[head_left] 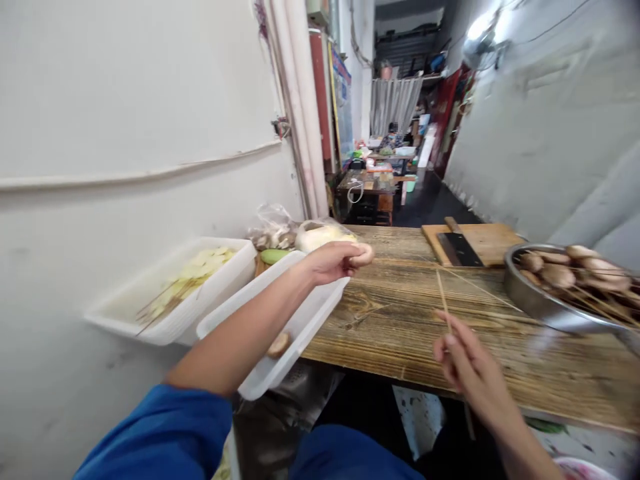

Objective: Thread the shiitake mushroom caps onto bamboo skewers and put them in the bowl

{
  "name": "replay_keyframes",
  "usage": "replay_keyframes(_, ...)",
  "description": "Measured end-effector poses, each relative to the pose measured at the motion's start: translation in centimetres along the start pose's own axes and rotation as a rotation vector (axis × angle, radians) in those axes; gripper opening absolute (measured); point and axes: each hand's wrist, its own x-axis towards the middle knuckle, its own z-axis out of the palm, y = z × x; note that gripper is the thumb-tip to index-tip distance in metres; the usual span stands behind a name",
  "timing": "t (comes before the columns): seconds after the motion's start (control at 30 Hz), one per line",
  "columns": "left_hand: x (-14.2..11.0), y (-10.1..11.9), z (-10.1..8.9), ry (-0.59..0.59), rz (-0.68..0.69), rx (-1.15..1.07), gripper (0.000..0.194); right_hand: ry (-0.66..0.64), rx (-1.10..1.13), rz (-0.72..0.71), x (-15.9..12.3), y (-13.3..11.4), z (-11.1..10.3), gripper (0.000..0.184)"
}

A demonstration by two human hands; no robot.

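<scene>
Above the white plastic tub (320,320), my left hand (340,261) is closed around a pale mushroom (364,255). One more mushroom (279,345) lies in that tub, partly behind my left forearm. My right hand (463,353) pinches a thin wooden skewer (442,293), its upper end pointing up and away from me and its lower end sticking out beneath the hand. The skewer and the mushroom are well apart. Another skewer (487,288) lies on the wooden table to the right.
A steel bowl (520,293) of skewered mushrooms stands at the right. Behind it, a cleaver (459,248) rests on a cutting board (495,235). At left, a white tub (173,327) holds pale slices on skewers. Plastic bags (275,227) and a green vegetable (273,256) sit by the wall.
</scene>
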Motion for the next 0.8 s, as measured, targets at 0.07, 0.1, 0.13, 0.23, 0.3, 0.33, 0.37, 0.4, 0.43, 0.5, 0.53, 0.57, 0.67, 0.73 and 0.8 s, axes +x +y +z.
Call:
replay_keyframes(0.07,1.7,-0.6,4.8,-0.123,-0.093,-0.024,0.007,0.070,0.035,-0.046,-1.1,-1.1,1.0,0.036)
replay_keyframes(0.1,2.3,-1.3,6.9,-0.174,-0.126,-0.017,0.010,0.141,0.009,-0.086,-1.7,-1.3,1.1,0.034)
replay_keyframes(0.13,2.7,-2.2,8.8,-0.199,-0.126,-0.052,0.012,0.213,-0.041,-0.124,-2.3,-1.4,0.9,0.032)
replay_keyframes(0.23,2.7,-6.3,12.3,-0.279,-0.165,-0.257,0.018,0.384,-0.268,-0.187,-4.7,-0.9,-0.5,0.033)
replay_keyframes(0.3,2.1,-9.5,13.1,-0.340,-0.244,-0.386,0.021,0.424,-0.401,-0.180,-6.5,-0.4,-1.3,0.035)
replay_keyframes(0.33,1.8,-11.1,13.2,-0.347,-0.290,-0.426,0.022,0.419,-0.450,-0.176,-7.4,-0.2,-1.4,0.036)
replay_keyframes(0.37,1.4,-12.4,13.2,-0.334,-0.336,-0.463,0.023,0.399,-0.487,-0.173,-8.2,0.1,-1.5,0.036)
replay_keyframes(0.4,1.1,-13.6,13.1,-0.306,-0.368,-0.503,0.022,0.369,-0.517,-0.171,-9.0,0.3,-1.4,0.036)
replay_keyframes(0.43,0.8,-14.5,13.0,-0.269,-0.390,-0.545,0.020,0.337,-0.541,-0.168,-9.5,0.6,-1.3,0.036)
replay_keyframes(0.5,0.5,-15.7,12.8,-0.208,-0.415,-0.625,0.015,0.297,-0.583,-0.155,-10.2,1.0,-0.8,0.036)
replay_keyframes(0.53,0.4,-15.9,12.7,-0.185,-0.417,-0.654,0.017,0.295,-0.605,-0.150,-10.4,1.3,-0.6,0.037)
replay_keyframes(0.57,0.3,-16.0,12.6,-0.165,-0.418,-0.672,0.020,0.298,-0.625,-0.147,-10.4,1.4,-0.4,0.037)
replay_keyframes(0.67,0.1,-15.6,12.1,-0.114,-0.385,-0.684,0.021,0.287,-0.671,-0.147,-10.0,1.7,0.0,0.039)
replay_keyframes(0.73,0.0,-15.2,11.8,-0.083,-0.366,-0.686,0.019,0.261,-0.694,-0.150,-9.4,1.7,0.3,0.040)
replay_keyframes(0.8,-0.2,-15.0,11.5,-0.042,-0.358,-0.693,0.018,0.246,-0.710,-0.153,-8.9,1.7,0.5,0.040)
